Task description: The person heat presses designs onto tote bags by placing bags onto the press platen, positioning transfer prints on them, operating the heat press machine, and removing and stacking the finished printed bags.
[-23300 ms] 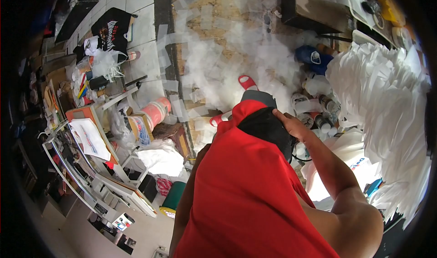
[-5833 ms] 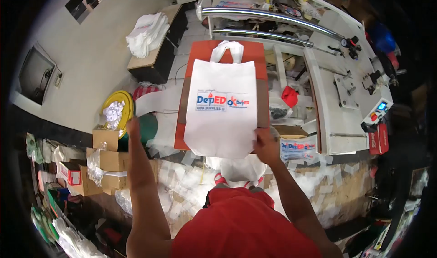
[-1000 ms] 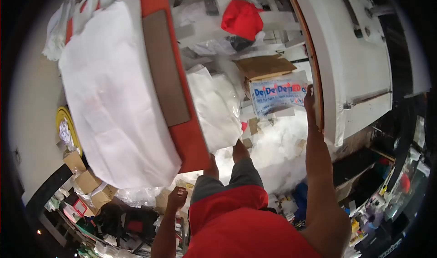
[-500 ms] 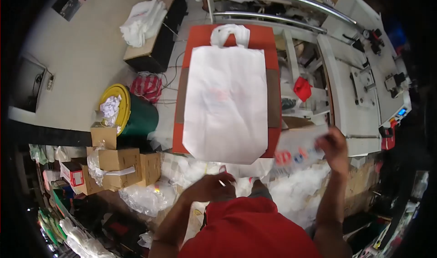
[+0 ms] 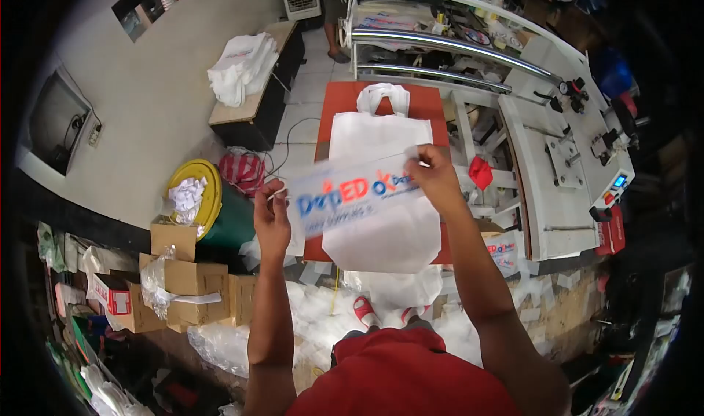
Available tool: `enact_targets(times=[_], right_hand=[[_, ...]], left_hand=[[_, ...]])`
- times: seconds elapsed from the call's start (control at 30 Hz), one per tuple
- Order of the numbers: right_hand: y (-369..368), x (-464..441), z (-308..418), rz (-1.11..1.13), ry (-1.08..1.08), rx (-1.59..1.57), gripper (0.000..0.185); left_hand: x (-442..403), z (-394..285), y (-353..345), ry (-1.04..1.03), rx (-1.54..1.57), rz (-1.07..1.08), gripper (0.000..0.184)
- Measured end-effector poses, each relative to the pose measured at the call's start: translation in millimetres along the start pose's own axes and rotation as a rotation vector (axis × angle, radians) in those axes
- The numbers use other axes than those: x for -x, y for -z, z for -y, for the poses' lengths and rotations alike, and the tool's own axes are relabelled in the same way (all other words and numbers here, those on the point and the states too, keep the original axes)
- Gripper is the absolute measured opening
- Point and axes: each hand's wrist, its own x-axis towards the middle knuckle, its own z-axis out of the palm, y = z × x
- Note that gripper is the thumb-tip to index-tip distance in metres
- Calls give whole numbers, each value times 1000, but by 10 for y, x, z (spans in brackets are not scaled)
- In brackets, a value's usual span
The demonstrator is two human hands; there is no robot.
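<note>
My right hand (image 5: 434,177) is closed, pinching the right end of a clear printed film sheet (image 5: 345,203) with blue and red lettering. The sheet hangs tilted above a white tote bag (image 5: 381,243), apart from it as far as I can tell. My left hand (image 5: 273,221) is raised beside the sheet's left end, fingers drawn together around a small white stick-like thing. Whether these fingers also touch the film is unclear. Flat on a red-orange board (image 5: 427,100) lies the bag, its handles at the far end; the sheet hides its middle.
A white press machine (image 5: 546,181) with metal rails stands to the right, a red cloth (image 5: 480,172) beside it. On the left are a green bin (image 5: 238,221), cardboard boxes (image 5: 196,284) and a bench with stacked white bags (image 5: 238,64). Film scraps cover the floor.
My right hand has brought the film sheet from the right to over the bag. My left hand has risen from near my waist to the sheet's left end. The view has tilted upward.
</note>
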Motion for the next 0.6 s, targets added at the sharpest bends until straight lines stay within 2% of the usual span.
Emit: enact_targets(times=[0.03,0.1,0.13,0.27,0.33,0.37,0.43,0.47,0.53,0.6], right_hand=[[59,-88,-204,-114,-8,50,21],[224,-304,-884,-170,-37,90,25],[288,-383,-1144,-228,-71,128,28],[328,-456,-1418,-304,-122,360,29],[302,-391,-1296,-457,48,663,36],[302,-332,-1223,-461,45,663,36],[274,-117,-1052,-497,269,906,43],[247,17,-1020,-498,269,910,43],[175,321,-1019,-294,363,953,42],[72,450,-1133,-269,433,989,42]], left_hand=[[-48,73,-42,-4,3,-1,22],[-101,172,-167,-162,-34,-87,23],[-111,175,-202,-106,-95,-38,27],[-99,447,-540,-149,-333,5,32],[-50,479,-704,-353,-509,168,37],[-17,471,-773,-354,-508,173,37],[73,417,-883,-367,-641,310,37],[109,401,-919,-344,-675,378,40],[185,453,-982,-384,-759,426,42],[226,553,-1018,-424,-846,470,44]])
